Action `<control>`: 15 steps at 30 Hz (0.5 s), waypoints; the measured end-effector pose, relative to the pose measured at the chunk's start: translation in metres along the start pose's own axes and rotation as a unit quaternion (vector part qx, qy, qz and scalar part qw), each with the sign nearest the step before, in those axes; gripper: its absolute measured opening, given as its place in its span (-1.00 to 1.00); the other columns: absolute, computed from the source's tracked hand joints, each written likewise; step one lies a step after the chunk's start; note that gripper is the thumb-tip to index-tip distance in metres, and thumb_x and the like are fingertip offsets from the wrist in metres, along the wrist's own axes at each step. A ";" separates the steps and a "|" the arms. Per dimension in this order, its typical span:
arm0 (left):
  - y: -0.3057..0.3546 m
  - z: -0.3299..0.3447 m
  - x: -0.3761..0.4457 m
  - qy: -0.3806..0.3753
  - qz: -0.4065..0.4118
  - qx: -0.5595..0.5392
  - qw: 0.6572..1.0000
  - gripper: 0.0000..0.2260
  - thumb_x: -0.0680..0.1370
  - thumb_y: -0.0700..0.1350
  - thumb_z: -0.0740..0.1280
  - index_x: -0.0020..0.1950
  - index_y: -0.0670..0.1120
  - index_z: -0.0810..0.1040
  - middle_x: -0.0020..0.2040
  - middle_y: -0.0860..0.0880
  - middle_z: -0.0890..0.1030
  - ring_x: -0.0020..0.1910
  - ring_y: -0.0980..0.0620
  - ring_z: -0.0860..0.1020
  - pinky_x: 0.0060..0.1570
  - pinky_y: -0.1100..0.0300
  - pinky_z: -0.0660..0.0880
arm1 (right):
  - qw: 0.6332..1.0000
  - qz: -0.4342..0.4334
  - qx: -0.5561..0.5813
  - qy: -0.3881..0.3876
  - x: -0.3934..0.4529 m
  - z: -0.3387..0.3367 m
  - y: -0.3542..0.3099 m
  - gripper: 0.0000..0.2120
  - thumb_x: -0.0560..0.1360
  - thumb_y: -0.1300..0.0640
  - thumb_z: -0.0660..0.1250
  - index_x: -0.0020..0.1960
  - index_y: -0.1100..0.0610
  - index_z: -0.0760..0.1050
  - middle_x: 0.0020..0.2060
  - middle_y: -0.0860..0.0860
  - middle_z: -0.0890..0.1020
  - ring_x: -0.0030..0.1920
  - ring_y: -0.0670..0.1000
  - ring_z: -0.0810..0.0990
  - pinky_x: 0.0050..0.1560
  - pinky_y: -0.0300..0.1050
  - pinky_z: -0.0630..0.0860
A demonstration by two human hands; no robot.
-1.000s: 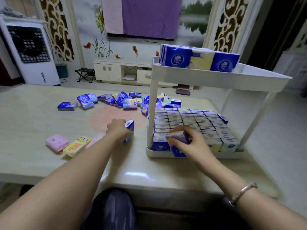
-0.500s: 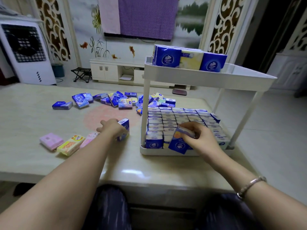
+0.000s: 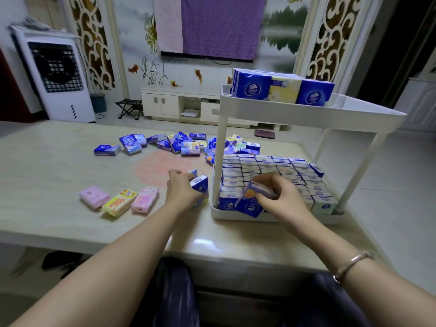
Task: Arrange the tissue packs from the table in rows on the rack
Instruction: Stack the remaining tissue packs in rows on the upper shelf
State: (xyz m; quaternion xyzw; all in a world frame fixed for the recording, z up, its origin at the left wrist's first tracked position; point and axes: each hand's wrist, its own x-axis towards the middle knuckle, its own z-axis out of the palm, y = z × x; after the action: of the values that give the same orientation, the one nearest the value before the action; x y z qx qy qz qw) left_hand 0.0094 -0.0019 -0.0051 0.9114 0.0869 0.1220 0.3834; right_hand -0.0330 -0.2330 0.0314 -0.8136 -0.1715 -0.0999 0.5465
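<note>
The right hand (image 3: pixel 280 199) pinches a small blue tissue pack (image 3: pixel 253 200), tilted at the front of the white plastic rack (image 3: pixel 271 217). Next it should stand straight in the front row. The left hand (image 3: pixel 182 192) grips another blue pack (image 3: pixel 200 185) on the worktop (image 3: pixel 59 175), left of the rack.

A home living room: a covered TV (image 3: pixel 219 27) on a painted wall, low cabinet (image 3: pixel 184 106), air cooler (image 3: pixel 56 76).

head view, looking down, close over table (image 3: pixel 59 175)
</note>
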 end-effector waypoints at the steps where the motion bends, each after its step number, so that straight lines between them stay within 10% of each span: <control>1: 0.002 -0.004 -0.008 -0.008 0.006 -0.007 1.000 -0.78 0.16 -0.11 0.49 -0.26 -0.12 0.59 -0.11 -0.17 0.59 -0.16 -0.13 0.56 -0.27 0.17 0.48 | 1.000 0.003 -0.005 0.001 -0.003 -0.005 -0.003 -0.70 0.42 0.44 0.27 0.03 0.10 0.51 -0.09 -0.09 0.62 -0.12 -0.27 0.58 -0.21 -0.47 0.45; 5: 0.013 -0.022 -0.052 -0.009 0.041 -0.016 0.999 -0.79 0.17 -0.06 0.45 -0.32 -0.17 0.60 -0.46 -0.07 0.61 -0.45 0.06 0.59 -0.47 0.24 0.41 | 0.995 0.018 -0.093 -0.007 -0.013 -0.042 -0.009 -0.65 0.40 0.39 0.27 0.11 0.10 0.52 0.01 -0.03 0.61 0.01 -0.11 0.57 -0.06 -0.33 0.51; 11: 0.047 -0.024 -0.091 -0.078 0.105 -0.069 0.989 -0.83 0.28 -0.07 0.58 -0.23 -0.02 0.63 -0.43 0.12 0.60 -0.47 0.21 0.48 -0.45 0.37 0.39 | 0.970 0.029 -0.239 -0.019 -0.006 -0.080 0.007 -0.64 0.40 0.37 0.27 0.15 0.10 0.55 0.08 -0.01 0.62 0.16 0.01 0.56 0.13 -0.07 0.53; 15: 0.078 -0.003 -0.087 -0.100 0.155 -0.095 0.978 -0.71 0.26 -0.05 0.60 -0.10 -0.08 0.65 -0.23 0.00 0.65 -0.30 0.10 0.56 -0.32 0.18 0.50 | 0.951 -0.022 -0.307 -0.032 0.003 -0.072 0.014 -0.67 0.45 0.35 0.28 0.19 0.19 0.57 0.14 0.04 0.63 0.18 -0.02 0.56 0.12 -0.34 0.40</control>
State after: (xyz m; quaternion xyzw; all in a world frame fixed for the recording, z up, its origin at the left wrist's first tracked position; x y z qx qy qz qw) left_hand -0.0693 -0.0757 0.0390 0.8808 -0.1058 0.0962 0.4513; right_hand -0.0233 -0.3040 0.0486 -0.9408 -0.1676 -0.1335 0.2626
